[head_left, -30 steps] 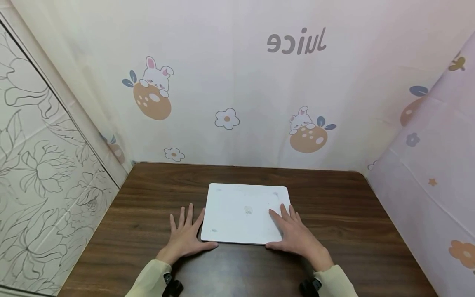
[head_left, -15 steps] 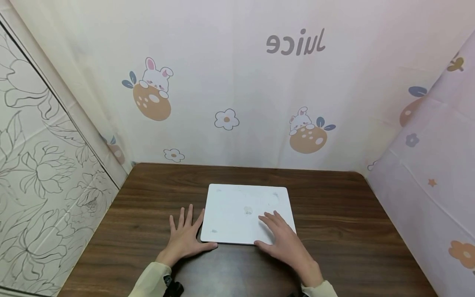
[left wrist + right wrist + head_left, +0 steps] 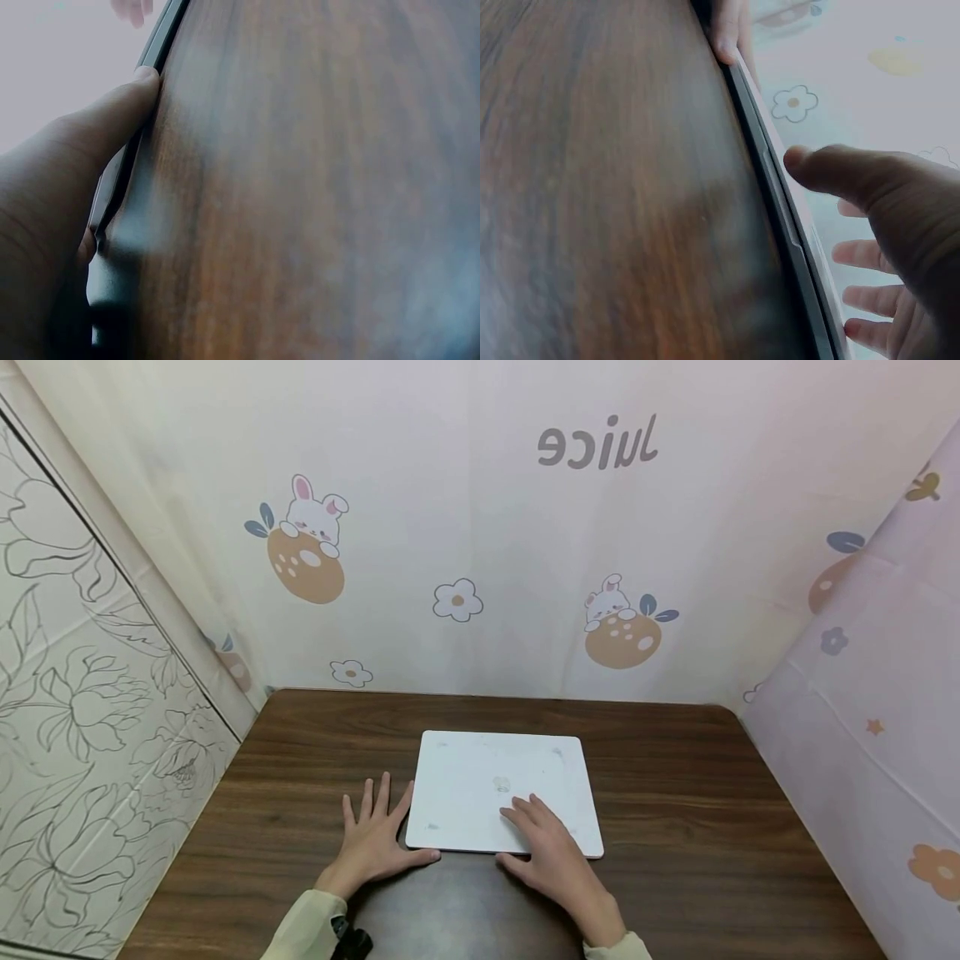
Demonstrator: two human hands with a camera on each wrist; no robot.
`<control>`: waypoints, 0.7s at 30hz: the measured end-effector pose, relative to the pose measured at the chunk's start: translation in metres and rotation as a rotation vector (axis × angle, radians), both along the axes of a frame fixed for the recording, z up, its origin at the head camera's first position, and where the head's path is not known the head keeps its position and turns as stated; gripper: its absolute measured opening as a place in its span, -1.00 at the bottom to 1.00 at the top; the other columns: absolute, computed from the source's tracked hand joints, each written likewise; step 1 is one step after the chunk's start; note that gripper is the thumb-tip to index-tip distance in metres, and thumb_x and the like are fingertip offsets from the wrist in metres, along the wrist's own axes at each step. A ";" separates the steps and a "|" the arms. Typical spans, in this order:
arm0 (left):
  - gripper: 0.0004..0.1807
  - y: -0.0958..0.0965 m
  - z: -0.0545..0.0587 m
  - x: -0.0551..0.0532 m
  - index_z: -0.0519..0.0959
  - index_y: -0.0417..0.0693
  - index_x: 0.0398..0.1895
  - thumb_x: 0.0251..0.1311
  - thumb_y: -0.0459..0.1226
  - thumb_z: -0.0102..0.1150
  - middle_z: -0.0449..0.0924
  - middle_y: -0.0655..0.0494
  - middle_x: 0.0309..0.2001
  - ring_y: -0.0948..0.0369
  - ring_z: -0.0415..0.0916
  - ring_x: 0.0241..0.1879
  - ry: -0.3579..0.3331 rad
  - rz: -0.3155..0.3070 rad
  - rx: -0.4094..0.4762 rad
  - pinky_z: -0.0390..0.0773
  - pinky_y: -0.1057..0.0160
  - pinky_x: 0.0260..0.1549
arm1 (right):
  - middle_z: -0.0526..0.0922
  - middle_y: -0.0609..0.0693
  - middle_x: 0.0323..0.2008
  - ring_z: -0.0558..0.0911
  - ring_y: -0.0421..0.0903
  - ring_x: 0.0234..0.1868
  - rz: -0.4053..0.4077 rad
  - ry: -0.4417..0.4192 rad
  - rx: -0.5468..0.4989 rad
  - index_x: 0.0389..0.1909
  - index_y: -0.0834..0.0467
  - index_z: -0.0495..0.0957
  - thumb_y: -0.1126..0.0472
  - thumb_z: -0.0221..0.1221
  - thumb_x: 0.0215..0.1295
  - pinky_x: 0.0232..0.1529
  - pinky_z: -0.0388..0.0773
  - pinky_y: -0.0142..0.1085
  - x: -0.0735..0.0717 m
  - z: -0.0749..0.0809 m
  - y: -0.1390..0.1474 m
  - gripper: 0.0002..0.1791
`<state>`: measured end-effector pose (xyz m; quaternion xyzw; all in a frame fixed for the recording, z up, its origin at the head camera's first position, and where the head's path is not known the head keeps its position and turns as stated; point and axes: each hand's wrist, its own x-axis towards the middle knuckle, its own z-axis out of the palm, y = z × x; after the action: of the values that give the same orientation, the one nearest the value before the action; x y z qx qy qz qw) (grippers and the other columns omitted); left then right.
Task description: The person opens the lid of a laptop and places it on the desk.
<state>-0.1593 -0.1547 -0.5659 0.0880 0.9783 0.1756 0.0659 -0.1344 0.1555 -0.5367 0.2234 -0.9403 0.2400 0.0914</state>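
Note:
A closed laptop (image 3: 465,777) with a white lid lies flat on the wooden table, its front edge toward me. My left hand (image 3: 372,843) rests at its near left corner, fingers spread beside the left side. In the left wrist view the left thumb (image 3: 124,109) touches the front edge. Over the front part of the lid is my right hand (image 3: 553,858), fingers loosely extended. The right wrist view shows the right thumb (image 3: 832,166) level with a shallow notch along the thin front edge, apart from it or barely touching; I cannot tell which.
The dark brown table (image 3: 675,785) extends around the laptop on all sides. Behind it hangs a pale curtain (image 3: 525,527) printed with rabbits and flowers. More patterned cloth closes in the left and right sides.
My right hand has slid left from the laptop's right side to near the middle of its front edge. The left hand and the laptop have stayed in place.

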 end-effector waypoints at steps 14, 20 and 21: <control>0.36 0.000 -0.001 0.000 -0.05 0.34 0.68 -0.19 0.69 0.07 -0.37 -0.13 0.69 -0.26 -0.47 0.64 0.012 0.004 -0.001 -0.48 -0.50 0.42 | 0.64 0.16 0.21 0.53 0.28 0.34 0.038 0.083 0.056 0.06 0.08 0.69 0.07 0.60 0.02 0.31 0.45 0.22 -0.004 -0.008 -0.009 -0.45; 0.36 0.000 -0.001 0.000 -0.05 0.34 0.68 -0.20 0.69 0.07 -0.37 -0.14 0.69 -0.26 -0.47 0.64 0.006 0.007 -0.004 -0.48 -0.50 0.42 | 0.65 0.16 0.20 0.54 0.28 0.32 0.042 0.097 0.065 -0.06 0.06 0.72 0.07 0.60 0.01 0.29 0.47 0.22 -0.005 -0.009 -0.009 -0.55; 0.36 0.000 -0.001 0.000 -0.05 0.34 0.68 -0.20 0.69 0.06 -0.38 -0.13 0.69 -0.26 -0.48 0.64 0.003 0.007 -0.004 -0.48 -0.50 0.42 | 0.65 0.16 0.19 0.55 0.28 0.31 0.044 0.101 0.065 -0.06 0.06 0.72 0.07 0.60 0.01 0.29 0.47 0.22 -0.005 -0.009 -0.009 -0.55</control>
<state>-0.1596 -0.1545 -0.5665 0.0849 0.9790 0.1736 0.0641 -0.1397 0.1469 -0.5453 0.2585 -0.9367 0.1997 0.1262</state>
